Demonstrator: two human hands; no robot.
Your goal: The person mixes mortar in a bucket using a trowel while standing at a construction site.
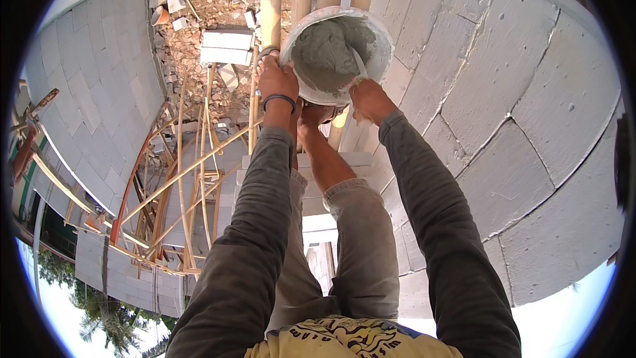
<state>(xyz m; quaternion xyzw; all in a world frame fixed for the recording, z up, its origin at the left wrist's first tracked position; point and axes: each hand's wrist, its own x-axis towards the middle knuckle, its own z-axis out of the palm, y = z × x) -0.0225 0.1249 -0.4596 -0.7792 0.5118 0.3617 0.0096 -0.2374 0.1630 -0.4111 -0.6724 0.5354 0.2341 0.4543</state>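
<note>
A whitish round bucket (385, 69) of wet grey mortar (323, 53) stands in front of me, above my feet. My left hand (277, 81), with a dark band at its wrist, is closed on the bucket's left rim. At the right side of the rim, my right hand (372, 101) is wrapped round the handle of a trowel (359, 63). The trowel's thin blade dips into the mortar; its handle is mostly hidden by my fingers. My bare feet show just below the bucket.
A pale block wall (510, 99) rises close on my right. Wooden poles (270, 13) lie beneath and beyond the bucket. Below to the left are bamboo scaffolding (199, 179), rubble (185, 46) and loose white blocks (226, 48). Another block wall (93, 73) stands farther left.
</note>
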